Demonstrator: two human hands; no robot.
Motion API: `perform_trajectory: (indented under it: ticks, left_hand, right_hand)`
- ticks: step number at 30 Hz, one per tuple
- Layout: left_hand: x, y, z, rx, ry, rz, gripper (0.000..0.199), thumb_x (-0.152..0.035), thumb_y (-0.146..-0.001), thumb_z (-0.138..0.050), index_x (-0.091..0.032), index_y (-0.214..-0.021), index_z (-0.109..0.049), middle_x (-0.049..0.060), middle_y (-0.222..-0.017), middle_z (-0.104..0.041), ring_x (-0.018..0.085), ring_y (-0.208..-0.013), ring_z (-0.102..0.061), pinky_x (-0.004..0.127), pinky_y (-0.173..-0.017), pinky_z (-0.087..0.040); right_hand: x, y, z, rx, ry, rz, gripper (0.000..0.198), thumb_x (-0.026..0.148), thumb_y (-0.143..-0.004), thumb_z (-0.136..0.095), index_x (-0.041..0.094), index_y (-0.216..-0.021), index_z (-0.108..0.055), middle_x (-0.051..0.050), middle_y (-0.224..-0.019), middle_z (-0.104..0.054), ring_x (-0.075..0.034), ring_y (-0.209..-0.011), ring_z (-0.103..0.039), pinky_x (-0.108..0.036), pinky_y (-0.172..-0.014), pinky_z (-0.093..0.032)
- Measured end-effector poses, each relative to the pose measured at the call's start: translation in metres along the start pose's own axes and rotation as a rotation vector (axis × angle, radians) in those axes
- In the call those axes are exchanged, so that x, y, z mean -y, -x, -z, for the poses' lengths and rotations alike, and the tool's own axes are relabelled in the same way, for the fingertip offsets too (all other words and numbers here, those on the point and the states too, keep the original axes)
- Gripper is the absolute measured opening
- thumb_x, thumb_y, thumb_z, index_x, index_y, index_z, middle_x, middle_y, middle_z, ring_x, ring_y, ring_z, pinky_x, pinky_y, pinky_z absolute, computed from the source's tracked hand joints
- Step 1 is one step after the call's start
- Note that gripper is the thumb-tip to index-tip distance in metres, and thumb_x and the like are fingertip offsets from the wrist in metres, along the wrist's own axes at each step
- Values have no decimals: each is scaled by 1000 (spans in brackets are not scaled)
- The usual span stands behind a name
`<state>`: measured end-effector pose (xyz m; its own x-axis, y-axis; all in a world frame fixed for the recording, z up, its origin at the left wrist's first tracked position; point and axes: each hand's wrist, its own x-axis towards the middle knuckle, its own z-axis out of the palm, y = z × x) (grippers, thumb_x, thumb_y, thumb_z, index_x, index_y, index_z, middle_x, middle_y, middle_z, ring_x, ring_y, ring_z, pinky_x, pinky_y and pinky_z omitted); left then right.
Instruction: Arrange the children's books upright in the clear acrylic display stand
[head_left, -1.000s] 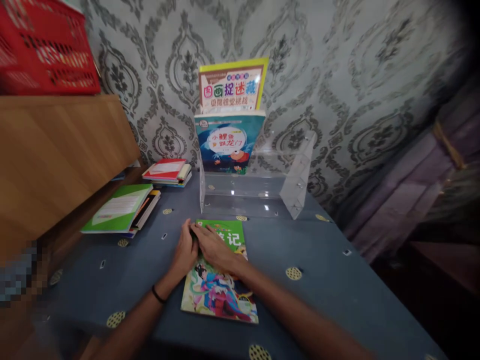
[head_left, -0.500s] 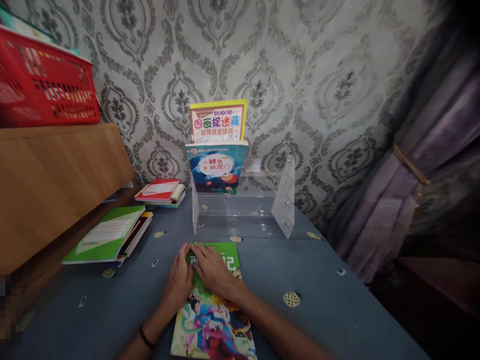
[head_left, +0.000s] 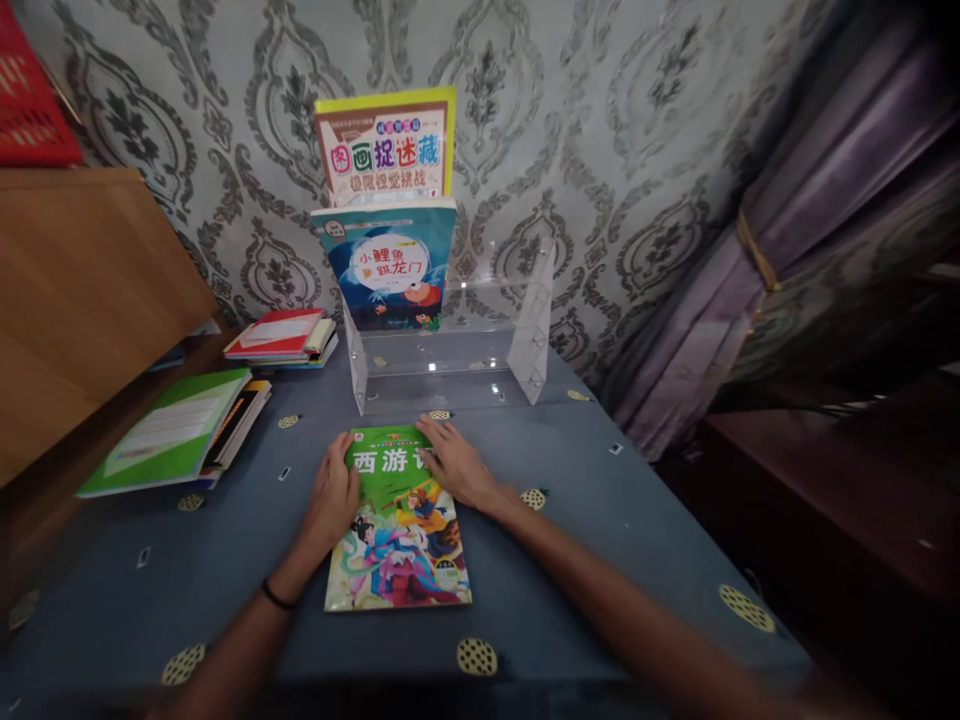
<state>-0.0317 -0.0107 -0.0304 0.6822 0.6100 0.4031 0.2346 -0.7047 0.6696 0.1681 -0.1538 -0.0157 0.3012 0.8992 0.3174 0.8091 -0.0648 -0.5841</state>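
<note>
- Left of centre in the frame, the left hand (head_left: 335,492) is resting along the left edge of the storybook (head_left: 397,545); whether it is gripping, I cannot tell.
- At lower centre, the storybook is lying flat, its title now mostly showing.
- Just right, the right hand (head_left: 459,468), fingers extended, is now covering the upper right corner instead of the title, apparently steadying both sides.

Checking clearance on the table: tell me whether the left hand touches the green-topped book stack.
Apart. The head view shows blue tablecloth between the left hand and the green-topped book stack.
</note>
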Motion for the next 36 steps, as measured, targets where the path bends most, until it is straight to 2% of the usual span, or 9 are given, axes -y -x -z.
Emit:
perform_trajectory:
  ticks: [5, 7, 10, 16, 20, 23, 29, 32, 36]
  left_hand:
    - [-9, -3, 7, 29, -157, -66, 47, -15, -92, -40, -15, -138, -45, 18, -138, -55, 31, -143, -38, 59, -117, -30]
    - [-14, -8, 7, 87, -226, -129, 47, -11, -89, -41, -17, -135, -49, 16, -136, -58, 32, -145, -35, 61, -116, -30]
    - [-20, -21, -2, 214, -221, -214, 52, -7, -86, -39, -20, -134, -51, 13, -134, -61, 29, -141, -42, 58, -115, -35]
    - [-33, -52, -34, 373, -84, -372, 54, -7, -87, -38, -20, -138, -51, 14, -144, -54, 24, -141, -44, 52, -116, -41]
    - [-44, -61, -40, 436, -57, -404, 58, -4, -85, -40, -21, -140, -51, 13, -145, -55, 24, -141, -45, 53, -118, -38]
    - [-49, -57, -37, 463, -94, -433, 61, -1, -85, -36, -24, -141, -50, 10, -145, -55, 22, -142, -44, 55, -120, -35]
    - [-43, -40, -33, 517, -154, -593, 63, -2, -87, -36, -25, -145, -45, 9, -145, -57, 22, -142, -44, 52, -121, -34]
    - [-34, -33, -40, 565, -192, -664, 61, -7, -87, -44, -28, -144, -47, 8, -141, -61, 24, -138, -50, 49, -118, -39]
    - [-18, -28, -61, 586, -274, -857, 49, -28, -92, -59, -33, -140, -51, 6, -128, -70, 25, -124, -63, 42, -108, -50]
  right_hand:
    - [-21, -1, 4, -74, -488, -76, 49, 48, -95, -50, 23, -136, -57, -11, -146, -56, -25, -137, -51, -50, -116, -36]
    - [-24, -2, 7, -100, -667, -116, 54, 59, -92, -52, 25, -133, -59, -10, -141, -61, -25, -133, -55, -50, -115, -37]
    - [-23, -3, 9, -101, -799, -150, 65, 70, -88, -53, 25, -134, -58, -11, -139, -63, -26, -134, -54, -52, -116, -36]
    - [-21, -2, 13, -98, -741, -123, 73, 76, -88, -45, 22, -136, -57, -15, -143, -58, -27, -135, -52, -52, -116, -36]
    - [-14, 0, 22, -120, -694, -124, 67, 74, -92, -42, 25, -134, -59, -13, -140, -61, -26, -132, -55, -51, -116, -37]
    - [-10, 1, 26, -124, -673, -137, 68, 75, -91, -41, 26, -134, -60, -12, -137, -64, -26, -131, -57, -52, -115, -37]
    - [-9, 1, 27, -116, -660, -130, 68, 73, -93, -39, 24, -134, -59, -13, -140, -61, -27, -132, -56, -49, -114, -40]
    - [-7, 2, 28, -108, -627, -145, 68, 73, -94, -36, 24, -134, -59, -12, -140, -61, -26, -132, -55, -48, -114, -39]
    - [-6, 3, 30, -99, -611, -142, 69, 73, -94, -34, 23, -135, -58, -13, -140, -61, -26, -132, -55, -46, -114, -40]
